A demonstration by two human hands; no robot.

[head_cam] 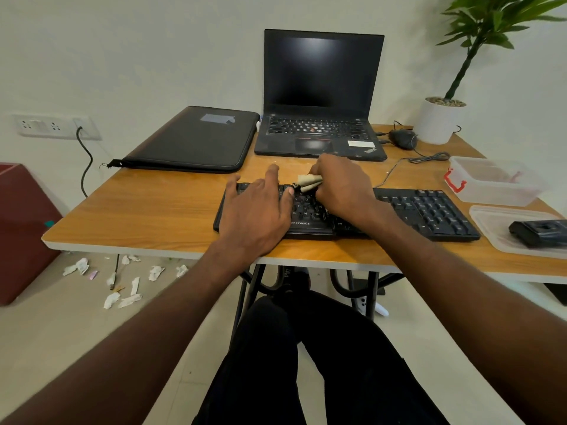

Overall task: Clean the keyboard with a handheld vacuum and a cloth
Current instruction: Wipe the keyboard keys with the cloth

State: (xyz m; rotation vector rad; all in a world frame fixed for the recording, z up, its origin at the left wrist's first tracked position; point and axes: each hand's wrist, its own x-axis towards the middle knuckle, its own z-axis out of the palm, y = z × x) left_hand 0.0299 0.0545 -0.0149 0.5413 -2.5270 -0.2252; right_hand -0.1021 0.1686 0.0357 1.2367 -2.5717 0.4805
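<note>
Wood-grain orange tabletop (159, 207) lies under both my hands, with the black flat keyboard (429, 213) near its front edge. My left hand (256, 210) rests open, fingers spread on the keys; just right of it my right hand (343, 185) pinches a folded beige cloth (308, 183) against the top rows. Beyond my fingertips stands an open black laptop (322, 96); crumpled white paper scraps (122, 280) litter the pale floor down left.

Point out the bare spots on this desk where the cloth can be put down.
Widest bare wood: left of the keyboard, in front of the black sleeve, to the desk's left edge. A narrower strip runs between keyboard and laptop. The right side is crowded: mouse cable, plastic box, lid.
</note>
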